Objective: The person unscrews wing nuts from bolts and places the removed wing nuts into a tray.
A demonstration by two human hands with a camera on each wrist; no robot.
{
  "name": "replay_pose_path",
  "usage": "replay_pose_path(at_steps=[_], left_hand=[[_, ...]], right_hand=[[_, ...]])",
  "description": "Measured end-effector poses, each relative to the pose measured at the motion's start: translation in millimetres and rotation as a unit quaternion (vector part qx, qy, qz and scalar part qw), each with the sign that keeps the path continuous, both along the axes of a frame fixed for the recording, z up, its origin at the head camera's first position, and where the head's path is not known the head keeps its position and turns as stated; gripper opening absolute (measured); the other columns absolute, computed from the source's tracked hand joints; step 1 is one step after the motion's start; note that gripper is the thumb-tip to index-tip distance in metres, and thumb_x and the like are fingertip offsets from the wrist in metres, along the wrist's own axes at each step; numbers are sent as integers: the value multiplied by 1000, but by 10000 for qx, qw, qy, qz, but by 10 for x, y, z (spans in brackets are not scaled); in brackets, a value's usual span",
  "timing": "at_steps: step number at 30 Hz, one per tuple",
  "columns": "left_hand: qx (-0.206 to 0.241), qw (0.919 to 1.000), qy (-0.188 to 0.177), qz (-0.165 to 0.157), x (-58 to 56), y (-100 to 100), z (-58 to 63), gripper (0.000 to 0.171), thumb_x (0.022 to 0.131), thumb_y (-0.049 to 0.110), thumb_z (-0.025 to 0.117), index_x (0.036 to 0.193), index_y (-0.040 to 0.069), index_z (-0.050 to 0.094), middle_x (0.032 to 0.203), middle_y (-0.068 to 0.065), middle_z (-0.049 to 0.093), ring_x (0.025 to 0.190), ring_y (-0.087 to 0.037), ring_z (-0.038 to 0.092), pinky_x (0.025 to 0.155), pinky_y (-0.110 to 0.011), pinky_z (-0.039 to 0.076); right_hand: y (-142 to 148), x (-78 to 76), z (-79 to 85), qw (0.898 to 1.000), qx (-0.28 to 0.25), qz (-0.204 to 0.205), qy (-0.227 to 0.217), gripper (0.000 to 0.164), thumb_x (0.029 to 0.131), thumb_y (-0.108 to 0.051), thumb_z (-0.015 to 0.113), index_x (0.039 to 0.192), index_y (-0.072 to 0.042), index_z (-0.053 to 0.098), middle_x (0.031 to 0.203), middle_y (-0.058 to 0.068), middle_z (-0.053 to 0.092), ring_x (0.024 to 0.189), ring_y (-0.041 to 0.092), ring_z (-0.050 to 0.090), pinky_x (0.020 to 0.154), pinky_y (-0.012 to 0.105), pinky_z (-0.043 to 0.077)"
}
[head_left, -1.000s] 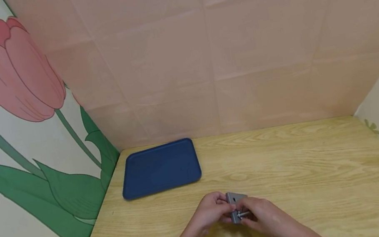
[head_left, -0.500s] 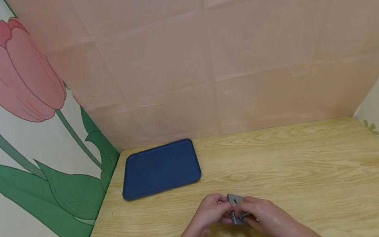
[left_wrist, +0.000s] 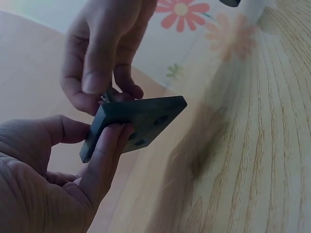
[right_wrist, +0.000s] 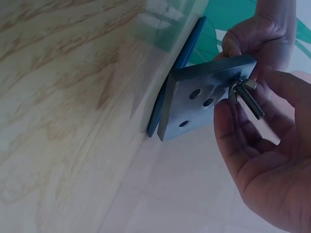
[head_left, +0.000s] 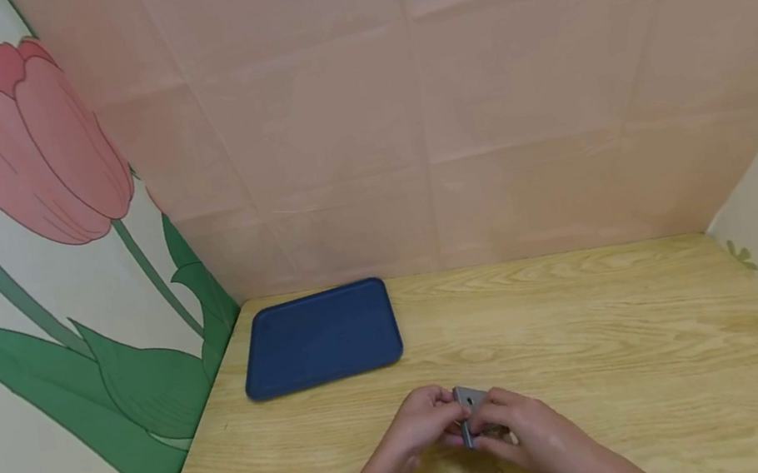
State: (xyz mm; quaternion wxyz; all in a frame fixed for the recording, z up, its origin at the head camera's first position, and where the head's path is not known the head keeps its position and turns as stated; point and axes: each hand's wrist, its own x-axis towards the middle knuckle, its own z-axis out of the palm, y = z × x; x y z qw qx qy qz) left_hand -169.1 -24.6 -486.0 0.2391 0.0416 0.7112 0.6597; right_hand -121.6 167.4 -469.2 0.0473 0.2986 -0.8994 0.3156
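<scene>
My left hand grips a thick grey metal plate by its edge, thumb on one side and fingers on the other. Several round holes pierce the plate. A threaded bolt sticks out of it near one corner in the right wrist view, carrying a wing nut close to the plate face. My right hand curls its thumb and fingers about the wing nut. In the left wrist view, the left fingers lie across the plate's underside, and the right hand mostly hides the bolt and nut. Both hands are above the table.
A blue tray lies at the back left of the wooden table. A pink-covered wall rises behind the table's far edge. Flower-printed panels stand at the left and right sides.
The right fingers have shifted around the wing nut and bolt, which are now mostly covered in the head view. The left hand and plate stay nearly in place.
</scene>
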Motion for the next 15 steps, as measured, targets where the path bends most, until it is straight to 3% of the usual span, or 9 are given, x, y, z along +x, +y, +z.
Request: replay_pose_path(at_steps=[6,11,15], left_hand=[[9,10000,63,29,7,1,7,13,85,3,68,95,-4,65,82,-10,73,68,-16,70,60,-28,62],[27,9999,118,14,18,9,-1,14,84,2,68,95,-5,65,82,-10,73,66,-16,69,58,-28,61],[-23,9999,136,10,17,10,-7,13,84,2,68,96,-5,65,83,-11,73,66,-16,69,57,-28,61]], right_hand=[[2,-30,14,9966,-35,-566,-605,17,94,-35,72,98,-18,71,88,-10,62,75,-3,58,61,19,52],[13,-36,-1,9964,-37,-432,-727,14,92,-28,75,91,-16,70,83,-9,66,71,-3,59,59,18,52],[9,-30,-5,9975,-103,-288,-644,12,88,-20,79,95,-14,71,88,-6,71,78,3,66,65,20,56]])
